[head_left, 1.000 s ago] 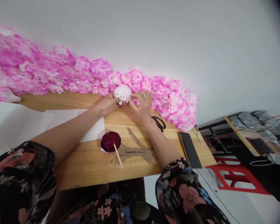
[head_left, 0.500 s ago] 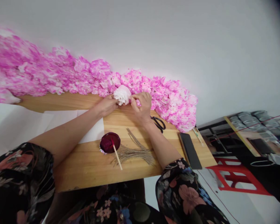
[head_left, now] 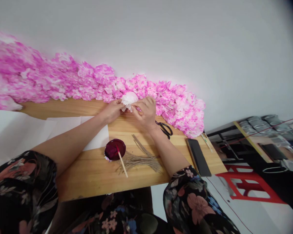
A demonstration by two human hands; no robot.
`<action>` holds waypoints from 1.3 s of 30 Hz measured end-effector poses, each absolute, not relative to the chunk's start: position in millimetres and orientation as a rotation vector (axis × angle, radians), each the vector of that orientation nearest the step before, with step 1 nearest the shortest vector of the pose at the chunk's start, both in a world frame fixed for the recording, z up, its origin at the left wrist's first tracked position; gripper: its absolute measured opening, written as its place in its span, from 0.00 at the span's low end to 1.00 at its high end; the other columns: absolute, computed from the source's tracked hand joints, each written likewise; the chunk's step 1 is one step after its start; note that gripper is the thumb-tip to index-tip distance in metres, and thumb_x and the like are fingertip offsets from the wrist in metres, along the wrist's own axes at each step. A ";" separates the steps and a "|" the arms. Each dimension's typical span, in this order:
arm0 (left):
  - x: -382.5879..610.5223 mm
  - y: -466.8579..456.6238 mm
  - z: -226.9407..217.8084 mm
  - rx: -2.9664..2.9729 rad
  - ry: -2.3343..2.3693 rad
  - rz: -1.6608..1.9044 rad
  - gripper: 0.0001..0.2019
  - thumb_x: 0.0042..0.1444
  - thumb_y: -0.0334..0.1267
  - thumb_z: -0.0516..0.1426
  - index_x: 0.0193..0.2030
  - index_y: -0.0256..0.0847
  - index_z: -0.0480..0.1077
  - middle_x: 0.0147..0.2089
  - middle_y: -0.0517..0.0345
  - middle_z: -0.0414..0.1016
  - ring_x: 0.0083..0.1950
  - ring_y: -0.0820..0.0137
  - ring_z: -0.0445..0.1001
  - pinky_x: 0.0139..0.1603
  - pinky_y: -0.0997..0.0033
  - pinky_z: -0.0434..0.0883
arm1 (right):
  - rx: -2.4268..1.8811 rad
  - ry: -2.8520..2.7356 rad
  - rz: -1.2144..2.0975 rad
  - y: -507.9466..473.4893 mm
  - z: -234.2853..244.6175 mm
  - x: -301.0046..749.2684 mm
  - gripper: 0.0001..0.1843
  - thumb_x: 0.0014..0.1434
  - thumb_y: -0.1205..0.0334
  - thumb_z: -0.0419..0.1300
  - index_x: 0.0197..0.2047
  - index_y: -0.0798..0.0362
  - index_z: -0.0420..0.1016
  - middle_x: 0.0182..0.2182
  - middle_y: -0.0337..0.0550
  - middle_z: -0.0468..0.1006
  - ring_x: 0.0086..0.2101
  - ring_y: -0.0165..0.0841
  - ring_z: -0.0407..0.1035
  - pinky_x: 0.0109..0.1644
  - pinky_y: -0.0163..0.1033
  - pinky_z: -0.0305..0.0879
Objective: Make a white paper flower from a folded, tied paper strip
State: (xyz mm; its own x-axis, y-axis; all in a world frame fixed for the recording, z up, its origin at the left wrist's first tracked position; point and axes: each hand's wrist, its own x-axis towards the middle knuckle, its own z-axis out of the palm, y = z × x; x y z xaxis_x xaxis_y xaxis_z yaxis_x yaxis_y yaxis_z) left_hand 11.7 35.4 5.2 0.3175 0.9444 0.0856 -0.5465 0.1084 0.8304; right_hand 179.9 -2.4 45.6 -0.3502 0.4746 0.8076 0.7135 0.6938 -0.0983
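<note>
A white paper flower (head_left: 130, 98) with ruffled layers is held above the table, in front of the heap of pink flowers (head_left: 88, 78). My left hand (head_left: 114, 110) closes on its left side and underside. With fingertips pinched together, my right hand (head_left: 146, 112) grips the flower's right edge. Nearer to me stands a small bowl of dark red liquid (head_left: 111, 151), a wooden stick (head_left: 122, 164) leaning in it. Beside the bowl lies a bundle of thin brown strings (head_left: 143, 160). Black-handled scissors (head_left: 166, 129) lie partly behind my right wrist.
White paper sheets (head_left: 21, 130) cover the left of the wooden table (head_left: 88, 175). A dark phone (head_left: 198, 157) and a thin brush (head_left: 207, 142) lie by its right edge. A red plastic stool (head_left: 249, 185) and another table with grey bundles (head_left: 263, 125) stand at the right.
My right hand has shifted slightly left and now pinches the flower's nearer right edge. The flower has tilted and moved a little to the right. The things on the table stay put.
</note>
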 end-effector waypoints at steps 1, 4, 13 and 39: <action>11.4 35.8 5.0 0.901 0.540 1.182 0.10 0.44 0.31 0.71 0.27 0.37 0.74 0.26 0.61 0.73 0.28 0.75 0.68 0.33 0.74 0.64 | -0.907 -2.013 -0.319 -3.4 50.2 180.6 0.13 0.71 0.55 0.56 0.37 0.47 0.79 0.32 0.42 0.78 0.39 0.38 0.70 0.52 0.49 0.62; 10.2 36.3 5.2 0.910 0.549 1.180 0.10 0.43 0.33 0.71 0.28 0.37 0.74 0.26 0.60 0.72 0.29 0.74 0.68 0.33 0.73 0.65 | -0.935 -1.917 -0.256 -3.2 63.6 185.9 0.15 0.73 0.53 0.54 0.41 0.48 0.79 0.36 0.43 0.79 0.41 0.40 0.71 0.53 0.51 0.62; 8.1 37.5 3.2 1.045 0.667 1.287 0.07 0.48 0.36 0.66 0.27 0.37 0.74 0.24 0.60 0.72 0.26 0.74 0.66 0.30 0.73 0.61 | -0.989 -2.112 -0.283 17.0 64.8 182.4 0.13 0.72 0.53 0.56 0.48 0.47 0.80 0.41 0.43 0.82 0.45 0.39 0.72 0.57 0.50 0.60; 14.3 30.6 9.5 1.016 0.679 1.270 0.07 0.45 0.30 0.67 0.22 0.37 0.73 0.23 0.62 0.72 0.28 0.75 0.68 0.34 0.74 0.65 | -1.126 -1.734 0.341 6.1 38.3 185.4 0.17 0.67 0.46 0.59 0.44 0.50 0.82 0.41 0.43 0.85 0.43 0.37 0.76 0.52 0.44 0.71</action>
State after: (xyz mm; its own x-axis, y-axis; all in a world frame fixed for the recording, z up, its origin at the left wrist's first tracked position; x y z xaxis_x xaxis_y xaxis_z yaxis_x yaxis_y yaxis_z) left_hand 14.3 30.6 9.5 0.2051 0.9718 0.1164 -0.4428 -0.0139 0.8965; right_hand 185.4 6.1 38.3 -0.0676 0.8083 0.5849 0.5270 0.5267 -0.6669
